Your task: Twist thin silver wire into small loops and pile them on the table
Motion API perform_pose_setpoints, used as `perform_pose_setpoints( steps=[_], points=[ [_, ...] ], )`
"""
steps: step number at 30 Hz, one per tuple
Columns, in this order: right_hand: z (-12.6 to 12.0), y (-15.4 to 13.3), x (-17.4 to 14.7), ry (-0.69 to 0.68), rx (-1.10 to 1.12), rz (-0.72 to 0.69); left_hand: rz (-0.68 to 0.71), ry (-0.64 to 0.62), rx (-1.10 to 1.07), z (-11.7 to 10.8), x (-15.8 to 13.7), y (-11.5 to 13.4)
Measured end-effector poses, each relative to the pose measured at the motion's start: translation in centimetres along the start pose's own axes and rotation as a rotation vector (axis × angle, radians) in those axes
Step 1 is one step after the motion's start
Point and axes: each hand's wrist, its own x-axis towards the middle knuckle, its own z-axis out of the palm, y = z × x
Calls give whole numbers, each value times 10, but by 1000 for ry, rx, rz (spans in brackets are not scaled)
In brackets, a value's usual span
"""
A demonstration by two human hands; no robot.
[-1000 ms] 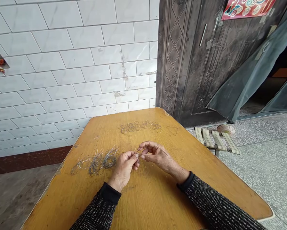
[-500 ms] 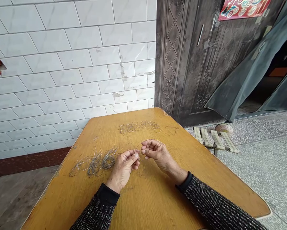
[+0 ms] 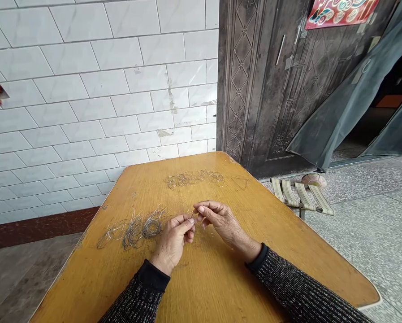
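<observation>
Over the middle of the wooden table, my left hand pinches a thin wire between thumb and fingers. My right hand meets it from the right, its thumb and fingertips closed on the same wire. Most of the wire is hidden by the fingers. Left of my left hand lie loose bundles of thin grey wire: a round coil, a looser bundle and a pale tangle. Farther back is a row of small wire rings, with a bent wire triangle to their right.
A white tiled wall rises behind the table on the left, and a dark carved door stands behind it on the right. A folding stool with striped webbing sits right of the table, near a grey-green curtain.
My right hand has shifted slightly left and turned, its fingers now closer to my left fingertips. The wire between them has changed its angle. Everything on the table lies as before.
</observation>
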Motion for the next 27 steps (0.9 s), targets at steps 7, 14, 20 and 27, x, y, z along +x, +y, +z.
perform_pose_setpoints(
  steps=[7, 14, 20, 27],
  points=[
    [-3, -3, -1, -45, -94, -46, -62, 9, -79, 2, 0, 2],
    [-8, -5, 0, -110, -161, 7, -45, 20, 26, -7, 3, 8],
    [-9, -3, 1, -127, 4, 75, -99, 1, 12, -9, 3, 10],
    [-9, -4, 1, -169, -47, 63, -141, 17, -103, -12, 6, 8]
  ],
)
